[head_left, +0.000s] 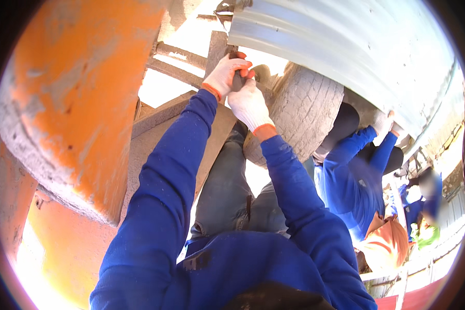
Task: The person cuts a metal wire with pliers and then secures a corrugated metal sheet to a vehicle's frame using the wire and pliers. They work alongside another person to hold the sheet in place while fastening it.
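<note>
Corrugated metal sheet (346,49) alongside, arms (173,150) outstretched, gloved hands (249,102) curled closed around a dark object (237,81)

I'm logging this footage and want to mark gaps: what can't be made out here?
Dark piece: head view; its full shape is hidden by the gloved left hand and right hand.
Corrugated metal sheet: head view; cut off by the upper edge.
Orange metal body: head view; top cut off by the upper edge.
Farther co-worker: head view; small and partly blurred.
</note>
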Demonstrator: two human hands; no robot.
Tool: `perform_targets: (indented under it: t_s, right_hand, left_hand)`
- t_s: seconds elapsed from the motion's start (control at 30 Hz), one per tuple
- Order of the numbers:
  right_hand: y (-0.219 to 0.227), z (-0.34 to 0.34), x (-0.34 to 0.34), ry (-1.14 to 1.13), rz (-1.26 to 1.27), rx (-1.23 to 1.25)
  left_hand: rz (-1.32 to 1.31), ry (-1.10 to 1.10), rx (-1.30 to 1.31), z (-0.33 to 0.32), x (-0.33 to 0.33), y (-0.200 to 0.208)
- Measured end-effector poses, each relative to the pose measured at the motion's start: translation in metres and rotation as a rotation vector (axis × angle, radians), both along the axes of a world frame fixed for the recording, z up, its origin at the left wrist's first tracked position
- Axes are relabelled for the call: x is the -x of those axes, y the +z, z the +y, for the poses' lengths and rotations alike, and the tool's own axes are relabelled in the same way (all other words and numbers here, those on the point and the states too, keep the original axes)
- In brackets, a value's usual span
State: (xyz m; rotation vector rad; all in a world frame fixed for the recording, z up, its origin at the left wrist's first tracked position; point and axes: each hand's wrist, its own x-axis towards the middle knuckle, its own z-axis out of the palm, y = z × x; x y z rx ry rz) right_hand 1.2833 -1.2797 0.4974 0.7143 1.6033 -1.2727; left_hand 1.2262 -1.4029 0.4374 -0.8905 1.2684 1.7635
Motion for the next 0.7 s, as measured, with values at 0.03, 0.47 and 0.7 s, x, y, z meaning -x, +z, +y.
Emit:
perform_targets:
  t_s: [0.03,0.47,0.7]
  right_hand:
    - [-0.013,0.01,-0.005,0.035,0.031,-0.072]
    - [-0.015,-0.009,-0.02,-0.376,0.159,0.228]
    - [-0.056,-0.054,-0.043,-1.416,-0.376,1.743]
  left_hand:
    - [-0.015,0.011,0.085,0.028,0.004,0.012]
    - [-0.09,-0.382,0.603,0.037,0.048,0.033]
    - [-0.102,-0.56,0.542,0.02,0.061,0.027]
